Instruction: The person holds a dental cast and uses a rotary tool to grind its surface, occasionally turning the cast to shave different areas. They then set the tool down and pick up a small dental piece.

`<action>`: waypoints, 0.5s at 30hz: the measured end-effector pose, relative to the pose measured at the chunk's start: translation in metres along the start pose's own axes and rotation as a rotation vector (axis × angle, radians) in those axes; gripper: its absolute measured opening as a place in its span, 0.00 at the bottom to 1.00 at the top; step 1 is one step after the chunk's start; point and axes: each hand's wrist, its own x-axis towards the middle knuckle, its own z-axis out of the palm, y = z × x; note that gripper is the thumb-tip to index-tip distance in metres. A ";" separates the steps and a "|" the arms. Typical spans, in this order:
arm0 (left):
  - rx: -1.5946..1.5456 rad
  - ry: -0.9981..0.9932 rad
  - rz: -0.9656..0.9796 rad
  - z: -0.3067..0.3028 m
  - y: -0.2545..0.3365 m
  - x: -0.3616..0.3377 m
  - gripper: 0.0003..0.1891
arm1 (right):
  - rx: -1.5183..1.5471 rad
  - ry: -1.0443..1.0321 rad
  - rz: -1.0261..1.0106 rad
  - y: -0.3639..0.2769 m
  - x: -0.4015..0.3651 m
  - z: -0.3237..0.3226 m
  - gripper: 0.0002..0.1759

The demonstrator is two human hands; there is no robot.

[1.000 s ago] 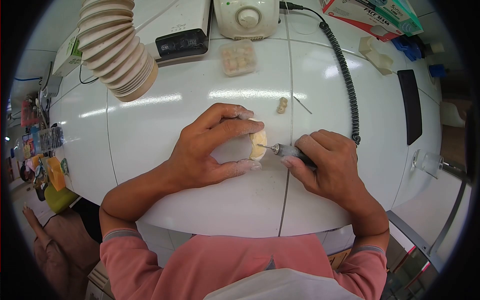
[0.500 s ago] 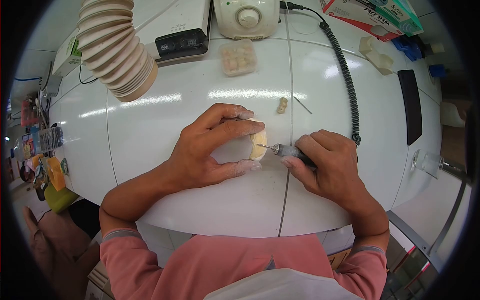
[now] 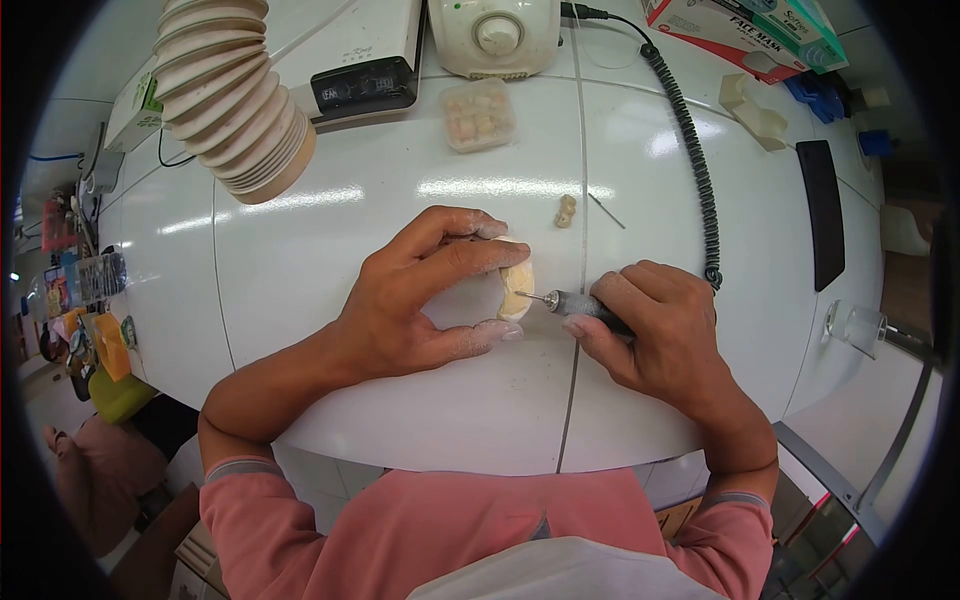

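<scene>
A whitish-yellow dental model piece (image 3: 516, 285) is held upright over the table by my left hand (image 3: 425, 285), between fingers at its top and the thumb near its bottom. My right hand (image 3: 660, 325) is closed around a dark rotary handpiece (image 3: 575, 302). The handpiece's thin metal bur points left, and its tip meets the yellow face of the model. White dust coats the fingertips of both hands. Beyond the hands lie a small tooth-coloured piece (image 3: 565, 211) and a loose thin bur (image 3: 606, 211).
A ribbed suction hose (image 3: 235, 110) hangs at the upper left. A control unit (image 3: 495, 40) and a clear box of small pieces (image 3: 477, 116) stand behind the hands. A coiled cable (image 3: 690, 140) runs down the right. Another person (image 3: 110, 460) is at the lower left.
Both hands, the model and the handpiece look almost unmoved. At the lower left, the other person has shifted position.
</scene>
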 end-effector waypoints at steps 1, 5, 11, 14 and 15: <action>-0.003 -0.004 -0.007 0.000 0.001 0.000 0.36 | 0.000 -0.001 0.002 0.000 0.000 0.000 0.20; -0.013 0.000 -0.012 0.000 0.000 -0.001 0.35 | 0.004 -0.001 -0.001 0.000 0.000 0.000 0.20; -0.017 0.002 -0.018 0.000 -0.001 -0.001 0.36 | -0.001 0.019 0.007 0.000 -0.001 0.002 0.19; -0.009 -0.003 -0.020 0.000 -0.001 -0.002 0.36 | -0.003 0.014 0.005 0.000 -0.001 0.002 0.19; -0.008 -0.001 -0.019 0.000 -0.001 -0.002 0.36 | -0.004 0.009 0.004 0.001 -0.001 0.001 0.19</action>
